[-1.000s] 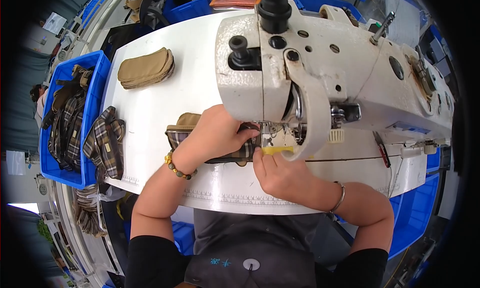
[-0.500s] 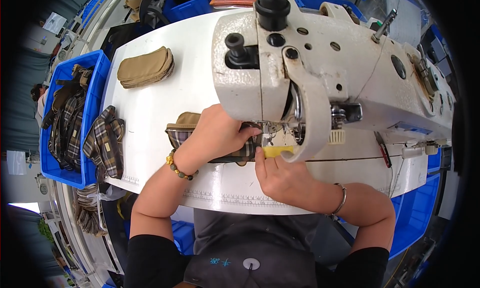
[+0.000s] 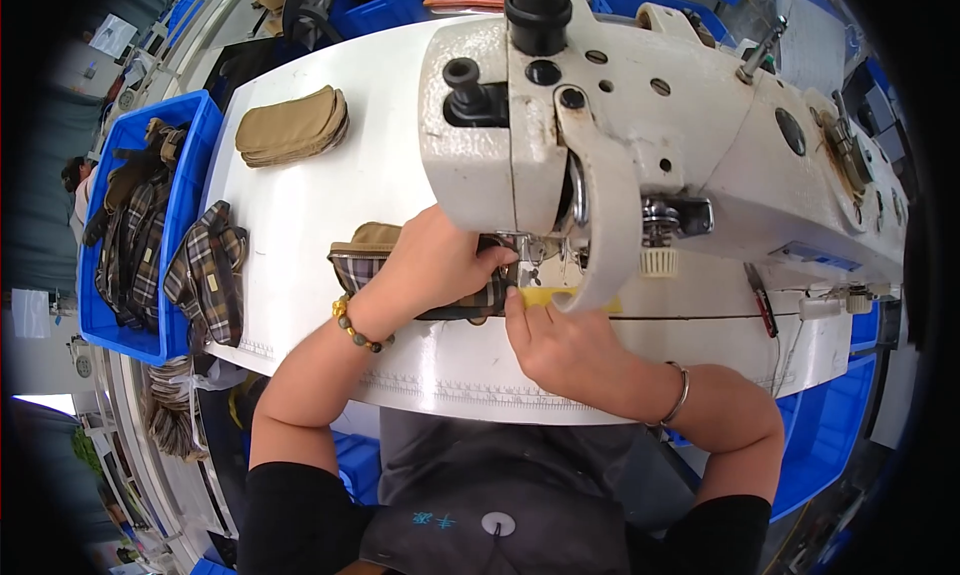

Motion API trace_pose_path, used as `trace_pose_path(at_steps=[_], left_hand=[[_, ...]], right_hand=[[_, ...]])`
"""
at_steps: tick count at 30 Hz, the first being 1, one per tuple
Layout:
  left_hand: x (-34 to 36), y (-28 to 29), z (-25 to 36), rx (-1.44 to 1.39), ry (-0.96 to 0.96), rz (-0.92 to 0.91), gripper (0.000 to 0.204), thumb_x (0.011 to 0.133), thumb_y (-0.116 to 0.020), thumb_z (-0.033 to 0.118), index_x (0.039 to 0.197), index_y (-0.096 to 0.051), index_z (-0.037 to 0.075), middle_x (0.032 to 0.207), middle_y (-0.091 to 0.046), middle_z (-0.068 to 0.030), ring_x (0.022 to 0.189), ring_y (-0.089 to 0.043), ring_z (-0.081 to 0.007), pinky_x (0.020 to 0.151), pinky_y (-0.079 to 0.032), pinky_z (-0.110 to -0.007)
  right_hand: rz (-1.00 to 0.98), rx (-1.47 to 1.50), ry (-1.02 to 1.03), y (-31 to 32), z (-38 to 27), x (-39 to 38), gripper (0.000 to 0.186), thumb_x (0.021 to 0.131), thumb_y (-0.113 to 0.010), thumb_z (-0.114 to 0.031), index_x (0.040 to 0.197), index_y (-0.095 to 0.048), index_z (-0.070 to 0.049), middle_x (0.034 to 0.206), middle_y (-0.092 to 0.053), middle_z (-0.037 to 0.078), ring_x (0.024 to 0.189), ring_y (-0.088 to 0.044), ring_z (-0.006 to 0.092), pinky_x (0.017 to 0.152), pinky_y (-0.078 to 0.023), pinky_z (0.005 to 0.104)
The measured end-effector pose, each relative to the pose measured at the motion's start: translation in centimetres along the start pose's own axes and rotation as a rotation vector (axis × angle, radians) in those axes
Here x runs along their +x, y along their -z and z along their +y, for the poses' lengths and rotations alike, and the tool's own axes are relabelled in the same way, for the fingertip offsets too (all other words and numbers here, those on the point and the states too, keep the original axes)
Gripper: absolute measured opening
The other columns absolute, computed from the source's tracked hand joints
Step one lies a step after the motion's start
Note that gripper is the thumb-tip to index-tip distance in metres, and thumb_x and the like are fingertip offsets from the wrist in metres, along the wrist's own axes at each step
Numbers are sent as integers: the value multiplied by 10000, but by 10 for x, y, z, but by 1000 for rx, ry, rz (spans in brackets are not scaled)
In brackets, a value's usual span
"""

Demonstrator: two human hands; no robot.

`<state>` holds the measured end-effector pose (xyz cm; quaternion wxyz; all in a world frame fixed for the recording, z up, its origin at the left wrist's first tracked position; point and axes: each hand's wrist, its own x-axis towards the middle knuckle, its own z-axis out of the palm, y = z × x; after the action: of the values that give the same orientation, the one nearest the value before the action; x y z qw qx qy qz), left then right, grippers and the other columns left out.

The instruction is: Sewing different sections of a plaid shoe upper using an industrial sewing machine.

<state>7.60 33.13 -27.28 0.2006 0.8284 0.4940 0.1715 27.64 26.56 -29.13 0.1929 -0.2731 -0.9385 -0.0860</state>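
My left hand (image 3: 435, 260) grips a plaid pouch with tan top and zipper (image 3: 355, 260) under the head of a white sewing machine (image 3: 470, 165), its thumb pressed at the pouch's right end by the presser foot. My right hand (image 3: 555, 345) has its fingertips on that same end, beside a yellow strip (image 3: 585, 305) on the machine bed; its fingers are bent. The needle area is small and partly hidden by the machine's arm and my fingers.
A pile of tan fabric pieces (image 3: 290, 125) lies on the white table (image 3: 280, 215). A plaid bag (image 3: 207, 270) rests beside a blue bin (image 3: 150, 335) full of plaid items at left. Scissor-like snips (image 3: 760, 300) lie at right. A person (image 3: 80, 185) shows at far left.
The whole view has shifted slightly, with the table and machine a little higher in the picture. My hands stay nearly in place on the pouch.
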Motion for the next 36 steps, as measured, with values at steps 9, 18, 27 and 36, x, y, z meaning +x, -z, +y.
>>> trace_pose_path(at_steps=[9,18,27,36], left_hand=[[25,-11,-17,-9,96,86,276,781,-726,157,1053,-723,106,917,-718,-157,862,-683,-377,724,-550,-434],[44,-22,-28,44,-17,153,323,778,-731,210,1094,-718,144,1045,-722,-117,957,-675,-360,772,-557,-430],[46,-18,-27,-9,42,121,349,779,-740,275,1105,-716,154,1037,-724,-137,946,-681,-369,775,-556,-430],[49,-11,-23,-29,49,60,315,759,-755,287,1029,-734,127,945,-730,-145,902,-683,-372,750,-555,-429]], right_hand=[[-49,-75,-46,-14,26,-1,314,757,-669,-103,1037,-716,31,667,-613,52,527,-591,198,503,-473,323],[205,584,-587,-25,29,5,100,876,-634,-112,857,-685,-29,759,-695,174,728,-689,368,629,-550,426],[217,242,-309,-17,35,5,85,851,-637,-49,908,-699,-35,749,-677,136,689,-677,329,594,-539,408],[105,16,-192,-12,38,2,294,849,-634,-19,1132,-711,-32,824,-697,98,714,-685,263,589,-534,378]])
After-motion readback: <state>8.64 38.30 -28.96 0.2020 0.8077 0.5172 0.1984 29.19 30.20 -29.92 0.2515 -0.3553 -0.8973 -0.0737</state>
